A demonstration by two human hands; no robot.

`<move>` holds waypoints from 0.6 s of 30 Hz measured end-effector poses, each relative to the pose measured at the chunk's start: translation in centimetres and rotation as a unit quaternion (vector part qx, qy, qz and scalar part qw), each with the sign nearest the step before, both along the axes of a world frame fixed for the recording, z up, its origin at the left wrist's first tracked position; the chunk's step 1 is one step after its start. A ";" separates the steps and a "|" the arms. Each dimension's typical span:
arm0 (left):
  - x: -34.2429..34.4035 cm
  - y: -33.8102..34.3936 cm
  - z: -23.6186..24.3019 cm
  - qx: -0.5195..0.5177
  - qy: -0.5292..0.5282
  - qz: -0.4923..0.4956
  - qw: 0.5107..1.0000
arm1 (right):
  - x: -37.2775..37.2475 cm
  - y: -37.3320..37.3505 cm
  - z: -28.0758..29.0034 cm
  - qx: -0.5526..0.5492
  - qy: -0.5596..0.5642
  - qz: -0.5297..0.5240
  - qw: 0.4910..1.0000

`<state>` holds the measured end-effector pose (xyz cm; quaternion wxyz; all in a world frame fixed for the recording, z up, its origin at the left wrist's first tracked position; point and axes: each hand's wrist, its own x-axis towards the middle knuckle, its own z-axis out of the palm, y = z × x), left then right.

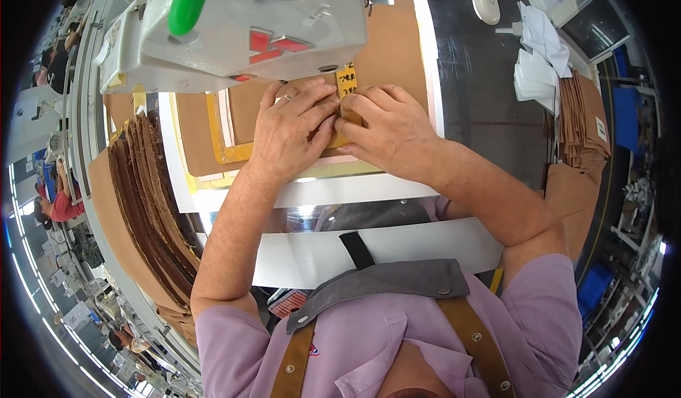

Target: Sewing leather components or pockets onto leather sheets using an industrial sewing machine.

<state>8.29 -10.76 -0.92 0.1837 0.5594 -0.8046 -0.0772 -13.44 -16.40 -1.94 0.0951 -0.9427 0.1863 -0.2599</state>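
My left hand (292, 125) rests over a brown sheet of material (245, 111), its fingers bent and pressed together toward the right; what lies under the fingertips is hidden. Close beside it, my right hand (394, 128) has thumb and forefinger closed on the right bar of a yellow frame (347, 79) with dark markings. The fingertips of both hands nearly meet at that bar. Beneath the frame, more brown material lies on a white board (262, 198) with yellow edging.
A white machine head (234, 36) with a green handle (190, 1) overhangs the work just beyond my hands. Stacked brown pieces (135, 206) stand at the left. More folded brown pieces (582, 125) and white cloth (543, 50) are at the right, past a dark tabletop (482, 79).
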 end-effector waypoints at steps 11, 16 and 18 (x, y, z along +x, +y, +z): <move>0.0 -0.3 -0.5 0.003 -0.044 0.040 0.998 | 0.4 -1.8 -0.6 0.009 -0.011 -0.013 1.000; 0.6 -0.6 0.2 0.014 0.004 0.029 0.999 | 0.2 -2.6 -1.1 0.011 -0.026 -0.015 0.999; 1.8 -0.6 0.1 0.016 0.011 0.028 0.999 | 0.1 -2.7 -0.8 0.011 -0.022 -0.032 0.999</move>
